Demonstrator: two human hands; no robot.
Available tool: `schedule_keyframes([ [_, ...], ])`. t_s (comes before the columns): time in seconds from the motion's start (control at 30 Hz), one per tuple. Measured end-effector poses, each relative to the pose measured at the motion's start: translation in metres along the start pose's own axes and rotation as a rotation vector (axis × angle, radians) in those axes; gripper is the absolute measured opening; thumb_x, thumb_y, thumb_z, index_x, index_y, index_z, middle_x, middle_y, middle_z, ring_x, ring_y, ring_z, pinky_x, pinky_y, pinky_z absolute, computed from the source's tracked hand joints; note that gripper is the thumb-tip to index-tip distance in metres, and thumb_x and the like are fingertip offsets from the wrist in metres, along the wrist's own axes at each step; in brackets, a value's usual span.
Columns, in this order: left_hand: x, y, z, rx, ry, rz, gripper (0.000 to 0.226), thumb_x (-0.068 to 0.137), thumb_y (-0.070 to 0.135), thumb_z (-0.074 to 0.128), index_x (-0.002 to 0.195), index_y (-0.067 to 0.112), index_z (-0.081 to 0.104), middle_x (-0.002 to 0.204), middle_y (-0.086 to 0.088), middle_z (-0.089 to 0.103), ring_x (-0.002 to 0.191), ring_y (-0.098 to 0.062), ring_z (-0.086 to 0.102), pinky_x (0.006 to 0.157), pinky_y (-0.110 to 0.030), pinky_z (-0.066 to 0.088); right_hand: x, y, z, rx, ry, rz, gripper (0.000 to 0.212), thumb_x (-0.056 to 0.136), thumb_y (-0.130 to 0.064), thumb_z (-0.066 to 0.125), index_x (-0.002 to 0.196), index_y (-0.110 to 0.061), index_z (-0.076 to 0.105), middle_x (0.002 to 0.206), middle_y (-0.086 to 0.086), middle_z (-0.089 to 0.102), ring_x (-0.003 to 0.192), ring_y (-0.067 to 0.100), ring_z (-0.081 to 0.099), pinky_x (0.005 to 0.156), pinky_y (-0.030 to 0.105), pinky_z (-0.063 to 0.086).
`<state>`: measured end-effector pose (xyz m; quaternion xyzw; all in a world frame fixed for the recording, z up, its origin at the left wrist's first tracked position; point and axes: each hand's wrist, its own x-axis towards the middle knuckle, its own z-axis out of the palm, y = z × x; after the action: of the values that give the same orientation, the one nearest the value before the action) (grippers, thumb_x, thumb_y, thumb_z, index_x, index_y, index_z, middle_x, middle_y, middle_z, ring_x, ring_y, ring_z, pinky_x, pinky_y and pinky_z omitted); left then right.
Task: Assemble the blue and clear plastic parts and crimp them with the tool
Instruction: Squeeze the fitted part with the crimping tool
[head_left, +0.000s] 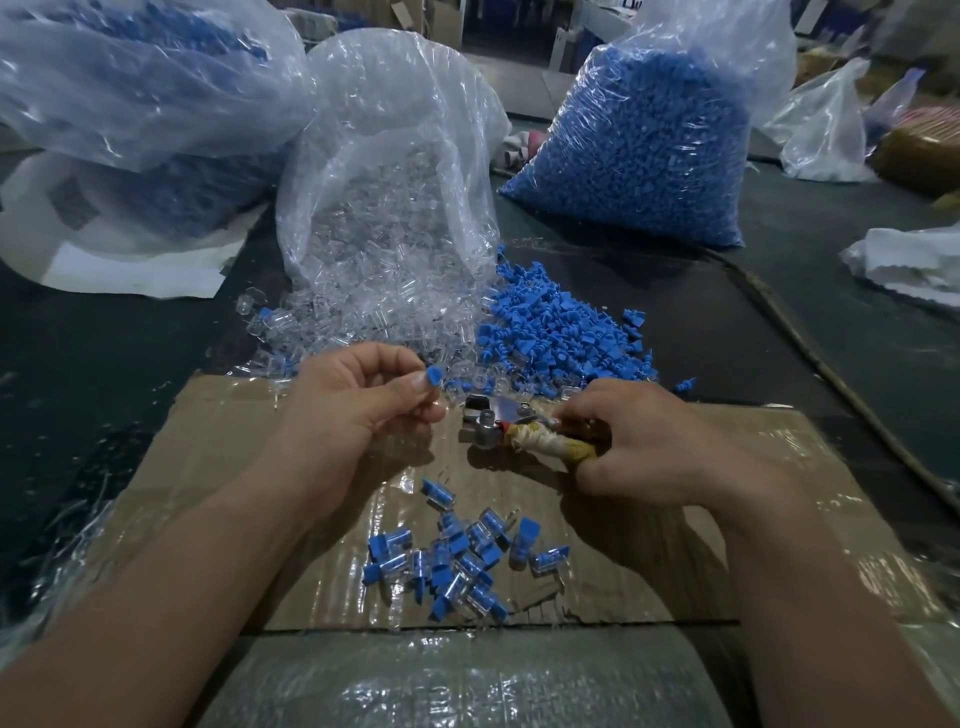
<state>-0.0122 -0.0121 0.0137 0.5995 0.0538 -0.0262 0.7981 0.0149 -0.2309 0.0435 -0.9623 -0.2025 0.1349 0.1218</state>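
Right hand (644, 447) grips tool (511, 432) crosswise, head pointing left toward blue part (434, 375).

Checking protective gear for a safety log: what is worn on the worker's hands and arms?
Nothing visible. The left hand and right hand are ungloved, without rings or watch; the left forearm and right forearm are bare, no sleeves in frame.

Pinching small blue plastic part (434, 375) in left hand (358, 405), above far edge of taped brown cardboard sheet (218, 467). Gripping rag-wrapped metal crimping tool (501, 434) in right hand (639, 452), same edge. Mid-sheet, heap of assembled blue-and-clear pieces (462, 561).
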Motion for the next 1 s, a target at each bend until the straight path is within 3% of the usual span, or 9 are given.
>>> schedule_keyframes([
  [0.1, 0.002, -0.002, -0.001, 0.011, -0.017, -0.021, 0.010, 0.063, 0.009, 0.061, 0.073, 0.005, 0.063, 0.062, -0.012, 0.066, 0.053, -0.020, 0.064, 0.049, -0.031, 0.056, 0.003, -0.001, 0.003, -0.034, 0.031, 0.002, 0.015, 0.077, -0.020, 0.062, 0.090, -0.026, 0.059, 0.083, -0.012, 0.048, 0.076, 0.004, 0.046, 0.062, 0.023, 0.040],
  [0.23, 0.005, -0.008, -0.004, 0.009, -0.032, -0.020, 0.009, 0.066, 0.010, 0.062, 0.065, 0.016, 0.069, 0.067, -0.014, 0.067, 0.059, -0.024, 0.065, 0.053, -0.036, 0.056, 0.004, 0.003, 0.003, -0.028, 0.076, -0.029, 0.014, 0.079, -0.021, 0.061, 0.089, -0.027, 0.054, 0.087, -0.013, 0.045, 0.080, 0.003, 0.042, 0.072, 0.024, 0.042],
  [0.43, 0.007, -0.010, -0.004, -0.024, -0.010, 0.027, 0.011, 0.067, 0.008, 0.061, 0.066, 0.016, 0.069, 0.067, -0.015, 0.068, 0.060, -0.020, 0.068, 0.049, -0.027, 0.054, 0.002, -0.008, 0.004, 0.106, 0.329, -0.110, 0.024, 0.074, -0.019, 0.062, 0.086, -0.033, 0.047, 0.077, -0.020, 0.042, 0.073, -0.003, 0.042, 0.060, 0.011, 0.027],
  [0.57, 0.003, -0.007, 0.000, -0.032, 0.016, 0.068, 0.010, 0.066, 0.010, 0.061, 0.065, 0.016, 0.069, 0.066, -0.014, 0.068, 0.058, -0.019, 0.067, 0.050, -0.022, 0.053, 0.003, -0.015, 0.010, 0.136, 0.329, -0.117, 0.026, 0.077, -0.021, 0.061, 0.092, -0.033, 0.044, 0.082, -0.018, 0.045, 0.075, 0.000, 0.043, 0.062, 0.012, 0.029],
  [0.73, -0.002, -0.002, 0.007, -0.016, 0.030, 0.116, 0.013, 0.066, 0.011, 0.059, 0.077, 0.003, 0.062, 0.067, -0.012, 0.068, 0.057, -0.016, 0.066, 0.049, -0.018, 0.052, 0.005, -0.022, 0.014, 0.151, 0.319, -0.125, 0.034, 0.076, -0.021, 0.062, 0.097, -0.033, 0.039, 0.095, -0.010, 0.047, 0.086, 0.008, 0.045, 0.075, 0.025, 0.039],
  [1.0, -0.006, 0.001, 0.011, -0.042, 0.046, 0.130, 0.005, 0.075, 0.001, 0.055, 0.079, 0.000, 0.058, 0.063, -0.005, 0.067, 0.055, -0.011, 0.065, 0.048, -0.016, 0.050, 0.005, -0.021, 0.015, 0.150, 0.317, -0.128, 0.038, 0.074, -0.019, 0.062, 0.099, -0.033, 0.036, 0.094, -0.013, 0.041, 0.087, 0.006, 0.042, 0.075, 0.024, 0.036],
])
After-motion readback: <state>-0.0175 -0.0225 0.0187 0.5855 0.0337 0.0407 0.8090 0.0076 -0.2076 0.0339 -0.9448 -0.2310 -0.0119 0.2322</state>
